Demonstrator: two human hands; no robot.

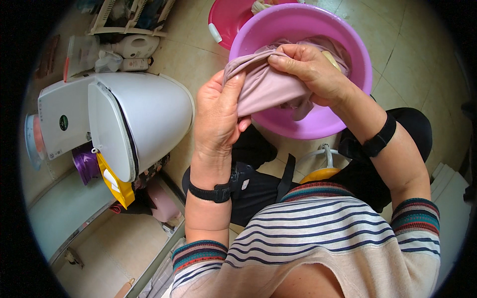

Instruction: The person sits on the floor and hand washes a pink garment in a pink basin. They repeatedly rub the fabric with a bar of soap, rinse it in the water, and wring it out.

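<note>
A wet-looking pink garment is stretched between my two hands over a purple plastic basin. My left hand grips its folded edge at the left, thumb on top. At the upper right, my right hand pinches the same edge between thumb and fingers. More of the pink fabric lies inside the basin, behind my right hand. A pale yellow bar, perhaps soap, shows just beyond that hand, partly hidden by it.
Behind the purple basin stands a red basin with pale cloth in it. To the left is a white toilet, with a white jug-shaped bottle and a plastic rack beyond. A yellow-topped stool is between my legs.
</note>
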